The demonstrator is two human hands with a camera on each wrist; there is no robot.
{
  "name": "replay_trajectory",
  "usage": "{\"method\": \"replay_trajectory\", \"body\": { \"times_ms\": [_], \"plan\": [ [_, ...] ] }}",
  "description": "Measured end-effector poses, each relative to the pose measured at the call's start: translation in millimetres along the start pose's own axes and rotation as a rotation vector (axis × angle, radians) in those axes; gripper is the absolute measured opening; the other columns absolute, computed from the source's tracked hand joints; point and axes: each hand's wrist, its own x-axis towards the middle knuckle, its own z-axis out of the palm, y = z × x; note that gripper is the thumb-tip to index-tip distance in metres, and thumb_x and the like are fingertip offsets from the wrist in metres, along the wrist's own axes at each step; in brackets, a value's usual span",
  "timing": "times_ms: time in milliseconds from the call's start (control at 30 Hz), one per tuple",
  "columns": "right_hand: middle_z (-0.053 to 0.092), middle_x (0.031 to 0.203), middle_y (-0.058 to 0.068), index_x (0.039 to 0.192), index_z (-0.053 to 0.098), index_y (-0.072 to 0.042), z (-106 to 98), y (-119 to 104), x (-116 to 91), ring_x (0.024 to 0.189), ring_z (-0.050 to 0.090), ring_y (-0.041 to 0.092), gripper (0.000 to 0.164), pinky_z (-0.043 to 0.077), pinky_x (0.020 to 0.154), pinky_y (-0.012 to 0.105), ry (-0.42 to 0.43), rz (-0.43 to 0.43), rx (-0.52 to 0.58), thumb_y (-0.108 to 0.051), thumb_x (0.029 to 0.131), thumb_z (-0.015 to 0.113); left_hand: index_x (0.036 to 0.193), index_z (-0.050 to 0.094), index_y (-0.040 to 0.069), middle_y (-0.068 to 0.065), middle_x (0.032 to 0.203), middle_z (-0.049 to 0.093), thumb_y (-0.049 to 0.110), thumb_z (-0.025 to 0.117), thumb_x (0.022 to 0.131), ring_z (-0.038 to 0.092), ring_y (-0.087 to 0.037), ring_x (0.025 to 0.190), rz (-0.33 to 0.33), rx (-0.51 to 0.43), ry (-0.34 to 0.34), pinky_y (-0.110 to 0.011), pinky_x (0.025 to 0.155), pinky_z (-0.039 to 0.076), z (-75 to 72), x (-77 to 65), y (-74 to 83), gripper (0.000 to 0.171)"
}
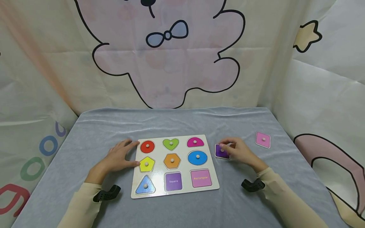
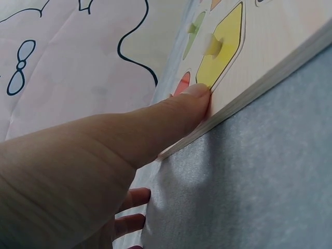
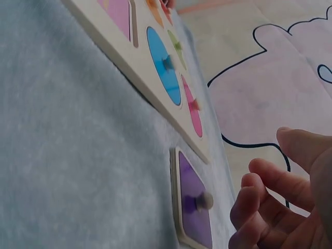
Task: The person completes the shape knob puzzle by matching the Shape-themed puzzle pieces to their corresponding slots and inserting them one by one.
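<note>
A white wooden shape board lies on the cloth, with knobbed pieces in several slots. The printed purple "Square" slot and pink "Rectangular" slot hold no piece. My left hand rests at the board's left edge; its thumb touches the rim beside the yellow pentagon. To the right of the board, a purple square piece lies flat, knob up. Beside it hovers my right hand, fingers loosely bent and apart from the knob in the right wrist view.
A pink knobbed piece lies farther right on the grey-blue cloth. Printed curtains enclose the table at the back and sides. Both wrists wear black bands.
</note>
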Motion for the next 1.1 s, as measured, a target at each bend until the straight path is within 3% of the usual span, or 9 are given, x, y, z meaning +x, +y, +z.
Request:
{"method": "replay_trajectory", "body": {
  "times_ms": [333, 667, 933, 1100],
  "plan": [
    [0.07, 0.108, 0.025, 0.114, 0.07, 0.006, -12.6, 11.8, -3.4, 0.066, 0.062, 0.011, 0.025, 0.05, 0.055, 0.024, -0.018, 0.024, -0.024, -0.012, 0.097, 0.066, 0.152, 0.045, 0.017, -0.026, 0.154, 0.04, 0.051, 0.081, 0.078, 0.035, -0.05, 0.141, -0.006, -0.008, -0.005, -0.078, 0.106, 0.03, -0.8, -0.1, 1.2, 0.089],
    [0.061, 0.092, 0.011, 0.113, 0.07, 0.006, -11.2, 21.2, -1.6, 0.054, 0.048, 0.001, 0.028, 0.04, 0.049, 0.02, -0.046, 0.024, -0.013, -0.01, 0.09, 0.074, 0.152, 0.045, 0.017, -0.026, 0.154, 0.039, 0.053, 0.08, 0.079, 0.035, -0.049, 0.141, -0.004, 0.004, -0.006, -0.078, 0.106, 0.03, -1.5, 2.1, -0.2, 0.089],
    [0.056, 0.084, 0.004, 0.108, 0.072, 0.007, -7.1, 24.8, 1.0, 0.054, 0.044, -0.001, 0.024, 0.039, 0.049, 0.018, -0.063, -0.034, -0.016, -0.003, 0.087, 0.077, 0.152, 0.045, 0.017, -0.026, 0.154, 0.039, 0.052, 0.08, 0.079, 0.035, -0.049, 0.141, -0.001, 0.005, -0.004, -0.077, 0.106, 0.03, -0.1, 1.6, -1.9, 0.089],
    [0.053, 0.08, 0.001, 0.107, 0.072, 0.008, -6.9, 24.1, 1.2, 0.056, 0.043, -0.001, 0.022, 0.037, 0.05, 0.017, -0.051, 0.012, -0.016, -0.004, 0.088, 0.076, 0.152, 0.046, 0.017, -0.026, 0.154, 0.04, 0.051, 0.08, 0.078, 0.036, -0.049, 0.14, -0.002, 0.006, -0.003, -0.078, 0.105, 0.03, 0.1, 1.4, -1.4, 0.088]
  ]
}}
